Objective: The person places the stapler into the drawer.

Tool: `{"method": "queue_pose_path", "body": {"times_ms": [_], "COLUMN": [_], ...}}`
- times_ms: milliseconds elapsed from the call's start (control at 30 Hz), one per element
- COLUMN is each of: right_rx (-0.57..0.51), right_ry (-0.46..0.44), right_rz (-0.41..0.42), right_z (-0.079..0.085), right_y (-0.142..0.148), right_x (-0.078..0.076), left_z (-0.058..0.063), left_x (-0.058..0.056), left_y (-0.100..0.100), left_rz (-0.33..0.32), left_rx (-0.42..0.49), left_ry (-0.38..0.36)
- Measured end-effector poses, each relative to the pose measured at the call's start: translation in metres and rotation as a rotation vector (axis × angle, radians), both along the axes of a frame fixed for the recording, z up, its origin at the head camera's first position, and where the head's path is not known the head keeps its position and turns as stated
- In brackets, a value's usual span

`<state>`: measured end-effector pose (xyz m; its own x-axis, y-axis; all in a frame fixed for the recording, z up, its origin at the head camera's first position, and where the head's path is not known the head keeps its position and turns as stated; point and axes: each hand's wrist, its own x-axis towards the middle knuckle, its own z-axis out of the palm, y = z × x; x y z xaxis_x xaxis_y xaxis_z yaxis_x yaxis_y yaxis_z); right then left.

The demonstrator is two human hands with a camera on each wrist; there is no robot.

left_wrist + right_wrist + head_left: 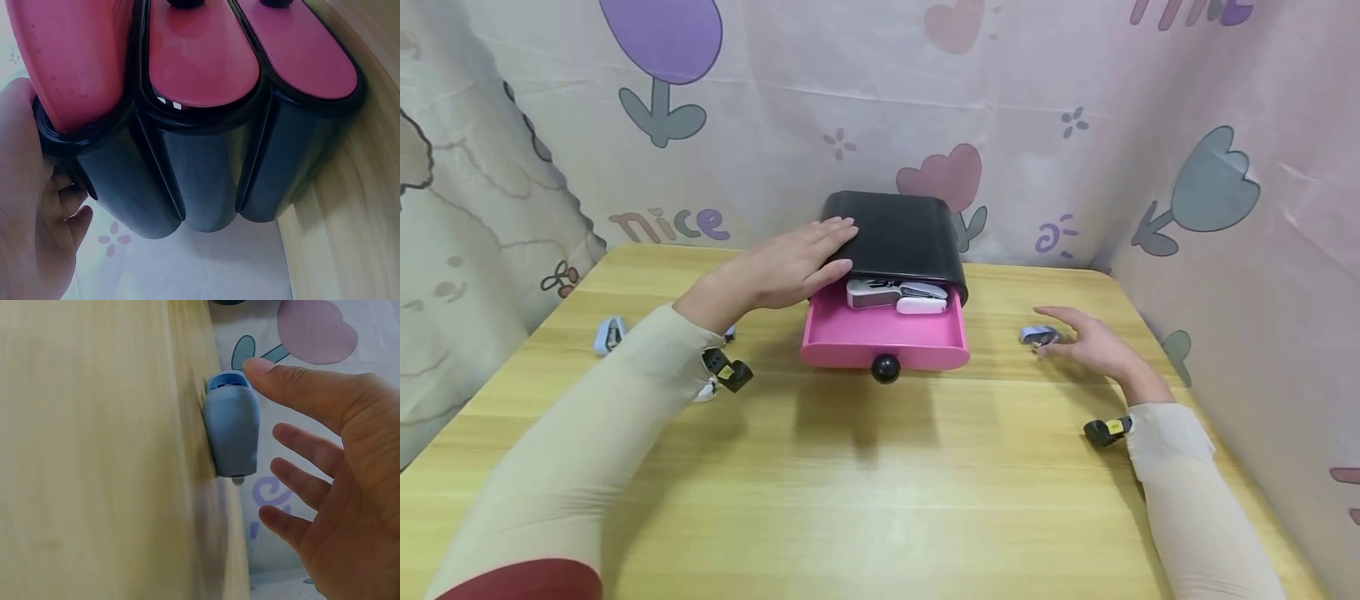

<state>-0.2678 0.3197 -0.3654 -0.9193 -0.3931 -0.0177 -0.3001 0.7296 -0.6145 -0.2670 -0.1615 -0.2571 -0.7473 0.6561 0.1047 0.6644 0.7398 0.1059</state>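
A black drawer unit (902, 237) stands at the back middle of the table. Its top pink drawer (880, 329) is pulled out, with a grey-and-white stapler (868, 294) and a white stapler (922, 305) inside near the back. My left hand (790, 262) rests flat on the unit's top left side, fingers extended. Lower pink drawers (203, 59) sit in the unit in the left wrist view. To the right, my right hand (1093, 343) is beside a small blue stapler (231, 428) on the table, thumb and fingers spread, its thumb tip overlapping the stapler's end in the right wrist view.
Another light blue stapler (610, 335) lies on the left of the wooden table (880, 500). A small white item (706, 390) shows partly behind my left wrist. A patterned curtain (790, 125) hangs behind and along the sides.
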Motion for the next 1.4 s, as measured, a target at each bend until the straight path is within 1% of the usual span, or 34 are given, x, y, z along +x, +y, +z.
{"method": "queue_pose_path", "body": {"times_ms": [133,267,467,600,767,900,1033,1133,1400], "right_rx": [-0.004,0.015,0.015,0.045,0.068,0.075,0.061,0.070,0.098], "right_ry": [0.008,0.018,-0.021,-0.019,-0.018,-0.013,-0.030,-0.039,-0.028], "right_rz": [0.010,0.022,0.026,0.016,-0.019,-0.027,-0.041,-0.045,-0.009], "right_z": [-0.0067,-0.0092,-0.0067,-0.0056,-0.0048,-0.0048,-0.0065,-0.0063,-0.0015], "right_y": [0.0031,0.0020,0.0029,0.0061,0.0071,0.0055,0.0048,0.0041,-0.0004], "right_x": [-0.0006,-0.0011,-0.0001,0.0011,0.0022,0.0035,0.0047,0.0051,0.0062], "left_z": [-0.0001,0.0002,-0.0007,-0.0028,-0.0025,-0.0019,-0.0024,-0.0024,-0.0021], "left_x": [-0.0012,0.0000,0.0014,0.0014,0.0012,0.0009,0.0004,0.0006,0.0015], "left_y": [0.0026,0.0025,0.0012,0.0003,0.0010,0.0014,0.0023,0.0023,0.0017], "left_rz": [-0.019,-0.011,0.008,0.015,0.008,0.007,0.010,0.012,0.017], "left_rx": [0.013,0.026,0.031,0.031,0.046,0.050,0.046,0.046,0.053], "left_ry": [0.003,-0.005,-0.017,-0.019,-0.014,-0.006,-0.007,-0.010,-0.018]}}
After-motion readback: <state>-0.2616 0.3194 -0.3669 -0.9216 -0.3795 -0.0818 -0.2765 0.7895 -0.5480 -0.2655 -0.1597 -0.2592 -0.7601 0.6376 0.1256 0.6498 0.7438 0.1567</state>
